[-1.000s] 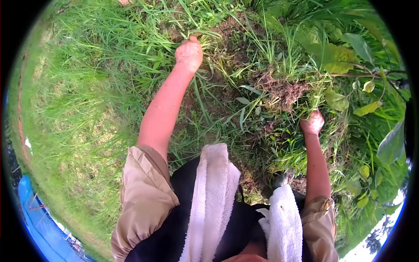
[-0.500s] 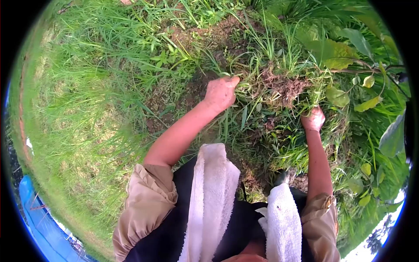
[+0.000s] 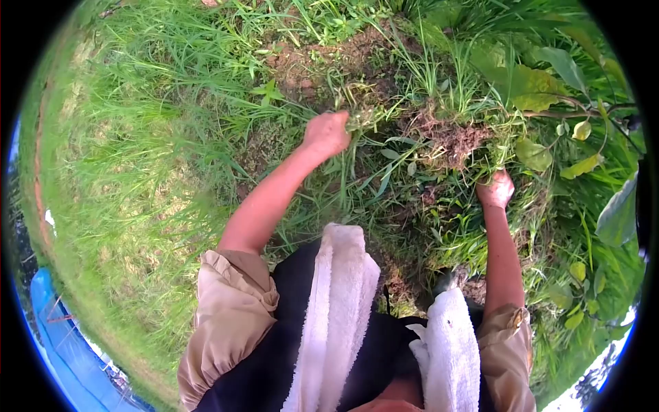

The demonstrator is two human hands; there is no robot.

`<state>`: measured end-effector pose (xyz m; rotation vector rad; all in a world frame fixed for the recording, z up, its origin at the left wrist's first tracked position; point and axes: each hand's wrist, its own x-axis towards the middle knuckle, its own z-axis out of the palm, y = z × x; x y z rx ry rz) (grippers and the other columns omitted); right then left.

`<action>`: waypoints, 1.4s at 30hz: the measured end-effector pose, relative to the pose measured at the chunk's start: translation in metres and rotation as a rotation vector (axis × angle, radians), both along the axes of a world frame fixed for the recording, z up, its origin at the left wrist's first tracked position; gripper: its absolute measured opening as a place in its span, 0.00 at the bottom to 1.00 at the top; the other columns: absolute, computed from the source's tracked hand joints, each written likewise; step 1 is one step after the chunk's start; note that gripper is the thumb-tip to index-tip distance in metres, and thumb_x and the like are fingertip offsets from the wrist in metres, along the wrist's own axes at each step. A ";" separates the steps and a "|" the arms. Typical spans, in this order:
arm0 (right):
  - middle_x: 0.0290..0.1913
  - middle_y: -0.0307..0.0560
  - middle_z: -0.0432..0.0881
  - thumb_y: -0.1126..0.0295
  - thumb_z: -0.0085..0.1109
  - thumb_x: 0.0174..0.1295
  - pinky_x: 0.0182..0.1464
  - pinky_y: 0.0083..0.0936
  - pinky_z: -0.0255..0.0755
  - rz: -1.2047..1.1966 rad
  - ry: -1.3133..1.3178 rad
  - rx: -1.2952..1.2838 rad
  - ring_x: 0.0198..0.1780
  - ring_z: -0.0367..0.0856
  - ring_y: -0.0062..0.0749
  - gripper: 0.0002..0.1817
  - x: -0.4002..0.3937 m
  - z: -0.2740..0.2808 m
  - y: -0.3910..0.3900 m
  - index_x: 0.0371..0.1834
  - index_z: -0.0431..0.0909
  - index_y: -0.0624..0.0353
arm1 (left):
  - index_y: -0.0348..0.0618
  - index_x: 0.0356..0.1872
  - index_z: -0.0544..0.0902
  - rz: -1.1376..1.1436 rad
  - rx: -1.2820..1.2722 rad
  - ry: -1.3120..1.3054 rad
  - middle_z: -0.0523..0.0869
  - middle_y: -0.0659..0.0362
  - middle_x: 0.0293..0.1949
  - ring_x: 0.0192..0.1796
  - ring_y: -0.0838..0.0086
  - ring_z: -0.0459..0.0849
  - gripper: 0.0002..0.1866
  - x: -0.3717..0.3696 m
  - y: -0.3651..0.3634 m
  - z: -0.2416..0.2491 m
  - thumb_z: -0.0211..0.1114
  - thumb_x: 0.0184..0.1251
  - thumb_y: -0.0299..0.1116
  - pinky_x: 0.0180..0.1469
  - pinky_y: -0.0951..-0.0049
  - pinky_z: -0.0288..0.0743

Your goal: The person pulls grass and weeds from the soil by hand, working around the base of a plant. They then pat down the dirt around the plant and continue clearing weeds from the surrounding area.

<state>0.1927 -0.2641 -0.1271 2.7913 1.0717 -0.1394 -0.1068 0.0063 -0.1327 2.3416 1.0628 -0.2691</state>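
Head: weeds (image 3: 503, 154) inside right grip (image 3: 495, 190)

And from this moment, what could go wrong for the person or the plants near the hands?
The bare left hand is closed at a tuft of grass, so the blades might scratch it. The right hand is close to a broad-leaved plant, and a sideways pull could snag or tear its leaves. The root clump beside the right hand has its roots exposed, so dirt could shake loose from it.
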 end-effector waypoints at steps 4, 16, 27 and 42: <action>0.38 0.50 0.83 0.60 0.58 0.53 0.42 0.36 0.78 0.027 -0.010 0.100 0.38 0.82 0.46 0.15 0.001 -0.007 -0.005 0.42 0.78 0.53 | 0.41 0.42 0.80 -0.203 -0.144 -0.031 0.81 0.46 0.41 0.46 0.54 0.81 0.18 0.005 -0.077 0.008 0.61 0.44 0.27 0.50 0.58 0.75; 0.38 0.49 0.83 0.60 0.57 0.53 0.40 0.34 0.79 -0.005 -0.020 -0.025 0.37 0.83 0.44 0.15 -0.006 0.002 0.001 0.42 0.78 0.54 | 0.36 0.56 0.70 0.422 0.239 -0.041 0.79 0.39 0.48 0.46 0.47 0.81 0.27 -0.060 0.039 -0.035 0.58 0.48 0.24 0.48 0.59 0.77; 0.36 0.49 0.83 0.60 0.59 0.51 0.41 0.35 0.79 -0.034 -0.017 0.006 0.37 0.83 0.45 0.15 -0.002 -0.006 -0.002 0.41 0.79 0.52 | 0.46 0.53 0.72 0.155 0.463 -0.242 0.83 0.43 0.42 0.49 0.47 0.80 0.26 -0.044 0.026 -0.034 0.63 0.47 0.26 0.50 0.57 0.76; 0.34 0.47 0.84 0.62 0.59 0.52 0.38 0.31 0.80 0.042 -0.059 0.037 0.34 0.83 0.40 0.12 -0.008 -0.001 0.003 0.35 0.81 0.55 | 0.40 0.42 0.77 0.247 0.202 -0.033 0.81 0.41 0.43 0.43 0.51 0.83 0.16 -0.037 0.028 0.007 0.59 0.48 0.25 0.46 0.56 0.78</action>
